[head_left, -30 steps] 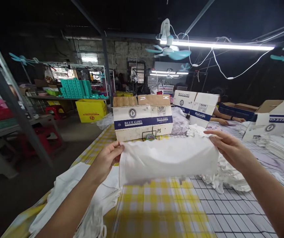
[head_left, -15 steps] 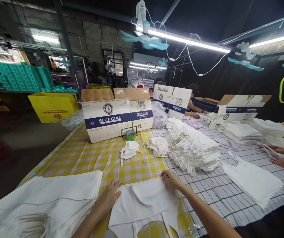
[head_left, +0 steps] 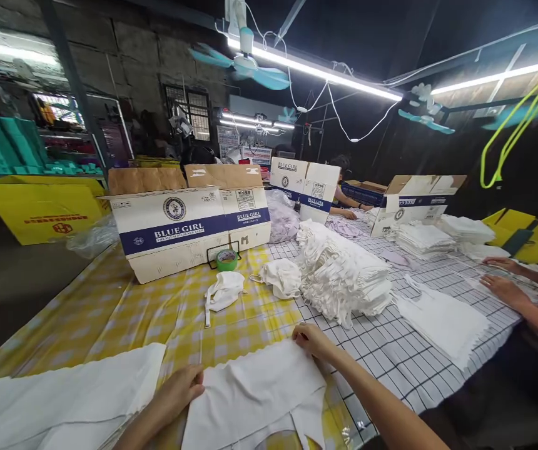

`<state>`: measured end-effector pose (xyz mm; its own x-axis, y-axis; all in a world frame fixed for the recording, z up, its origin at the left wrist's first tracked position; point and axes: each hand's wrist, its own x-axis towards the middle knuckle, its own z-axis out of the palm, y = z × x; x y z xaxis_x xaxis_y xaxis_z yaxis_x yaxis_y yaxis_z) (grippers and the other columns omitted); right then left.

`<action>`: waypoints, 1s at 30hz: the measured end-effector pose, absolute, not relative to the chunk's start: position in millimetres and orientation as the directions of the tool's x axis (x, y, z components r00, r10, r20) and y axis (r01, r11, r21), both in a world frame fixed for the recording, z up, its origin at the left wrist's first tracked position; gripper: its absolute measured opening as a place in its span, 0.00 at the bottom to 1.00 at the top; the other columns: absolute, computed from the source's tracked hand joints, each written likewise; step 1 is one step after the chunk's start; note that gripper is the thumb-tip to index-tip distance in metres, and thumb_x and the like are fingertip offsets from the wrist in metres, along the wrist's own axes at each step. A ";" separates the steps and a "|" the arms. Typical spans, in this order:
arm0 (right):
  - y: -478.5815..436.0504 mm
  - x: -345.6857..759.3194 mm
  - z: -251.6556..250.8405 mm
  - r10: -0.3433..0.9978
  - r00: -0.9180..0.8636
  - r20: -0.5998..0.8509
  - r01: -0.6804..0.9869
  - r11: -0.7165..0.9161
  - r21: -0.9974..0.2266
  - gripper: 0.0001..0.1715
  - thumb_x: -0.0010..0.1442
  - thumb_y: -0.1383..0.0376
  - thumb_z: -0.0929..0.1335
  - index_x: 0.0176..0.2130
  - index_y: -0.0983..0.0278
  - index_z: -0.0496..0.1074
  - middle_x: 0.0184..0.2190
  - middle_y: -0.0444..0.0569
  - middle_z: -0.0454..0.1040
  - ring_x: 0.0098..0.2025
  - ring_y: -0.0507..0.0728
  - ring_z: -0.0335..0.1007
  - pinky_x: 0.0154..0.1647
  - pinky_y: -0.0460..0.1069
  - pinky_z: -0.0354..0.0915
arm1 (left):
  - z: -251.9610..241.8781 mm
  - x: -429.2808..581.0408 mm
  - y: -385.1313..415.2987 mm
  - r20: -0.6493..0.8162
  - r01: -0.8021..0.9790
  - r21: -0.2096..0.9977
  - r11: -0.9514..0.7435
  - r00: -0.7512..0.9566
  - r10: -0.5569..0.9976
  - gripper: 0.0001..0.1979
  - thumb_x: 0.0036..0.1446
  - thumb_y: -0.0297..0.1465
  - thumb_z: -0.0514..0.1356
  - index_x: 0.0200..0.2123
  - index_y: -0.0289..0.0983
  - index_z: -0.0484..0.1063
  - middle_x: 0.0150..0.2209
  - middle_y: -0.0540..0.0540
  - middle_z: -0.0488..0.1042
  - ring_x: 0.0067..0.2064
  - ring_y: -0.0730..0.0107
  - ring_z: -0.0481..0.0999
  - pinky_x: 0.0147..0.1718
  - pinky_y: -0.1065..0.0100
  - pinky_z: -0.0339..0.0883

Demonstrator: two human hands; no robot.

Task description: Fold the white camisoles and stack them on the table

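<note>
A white camisole (head_left: 254,394) lies spread on the yellow checked cloth, its scalloped edge away from me and its straps toward me. My right hand (head_left: 314,342) is closed on the far right corner of that edge. At the far left corner, my left hand (head_left: 179,390) has its fingers curled and pressed together on the fabric. To the left lies a stack of white camisoles (head_left: 81,390), partly out of frame. Two small bunched white pieces, one with a strap (head_left: 226,290) and one more crumpled (head_left: 279,278), rest beyond my hands.
A large pile of white garments (head_left: 344,272) stands right of centre. Behind are a BLUE GIRL carton (head_left: 194,234) and a green tape roll (head_left: 226,259). At right, a co-worker's hands (head_left: 503,284) are near another white camisole (head_left: 442,322). The table's edge (head_left: 475,378) runs along the right.
The view has turned right. My left hand has gone from lying with spread fingers to curled fingers at the camisole's corner. My right hand stays at the other corner.
</note>
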<state>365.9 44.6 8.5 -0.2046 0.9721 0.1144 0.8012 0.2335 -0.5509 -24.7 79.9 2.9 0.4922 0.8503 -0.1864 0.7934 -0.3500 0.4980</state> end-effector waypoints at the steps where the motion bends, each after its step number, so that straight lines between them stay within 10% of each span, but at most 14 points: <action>1: 45.3 367.4 8.6 0.972 -0.202 0.119 0.806 0.235 -0.544 0.13 0.51 0.74 0.61 0.32 0.64 0.73 0.31 0.46 0.72 0.31 0.52 0.65 0.33 0.44 0.56 | 3.4 -25.5 80.6 -0.180 0.788 0.501 -0.357 0.499 0.848 0.03 0.49 0.30 0.50 0.26 0.38 0.60 0.29 0.50 0.69 0.32 0.66 0.68 0.31 0.69 0.55; 18: 46.4 382.1 3.7 0.979 -0.152 0.137 0.889 0.196 -0.415 0.13 0.55 0.76 0.60 0.35 0.64 0.70 0.33 0.47 0.71 0.36 0.53 0.65 0.38 0.47 0.53 | 3.4 -20.1 86.6 -0.119 0.764 0.494 -0.415 0.532 0.838 0.07 0.54 0.35 0.48 0.26 0.39 0.58 0.31 0.48 0.66 0.32 0.65 0.66 0.34 0.66 0.59; 24: 45.3 376.8 6.5 0.967 -0.230 0.107 0.874 0.253 -0.416 0.12 0.54 0.71 0.66 0.40 0.61 0.71 0.36 0.46 0.69 0.36 0.52 0.65 0.37 0.45 0.55 | 25.4 -19.8 67.2 -0.132 0.546 0.787 -0.287 0.603 0.786 0.14 0.55 0.44 0.50 0.27 0.39 0.59 0.38 0.46 0.68 0.34 0.67 0.66 0.35 0.66 0.62; 30: 48.6 373.8 4.5 0.975 -0.204 0.086 0.870 0.221 -0.440 0.07 0.53 0.73 0.67 0.34 0.63 0.69 0.35 0.46 0.67 0.35 0.52 0.63 0.35 0.45 0.55 | 24.2 -17.3 61.9 -0.248 0.403 0.914 -0.046 0.644 0.724 0.18 0.52 0.49 0.51 0.29 0.39 0.58 0.22 0.53 0.63 0.22 0.74 0.62 0.23 0.72 0.56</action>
<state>373.8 48.6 4.5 -0.2044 0.9751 0.0864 0.8702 0.2214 -0.4401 -17.3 61.9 24.2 0.6439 0.7238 -0.2480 0.4034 -0.0458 0.9139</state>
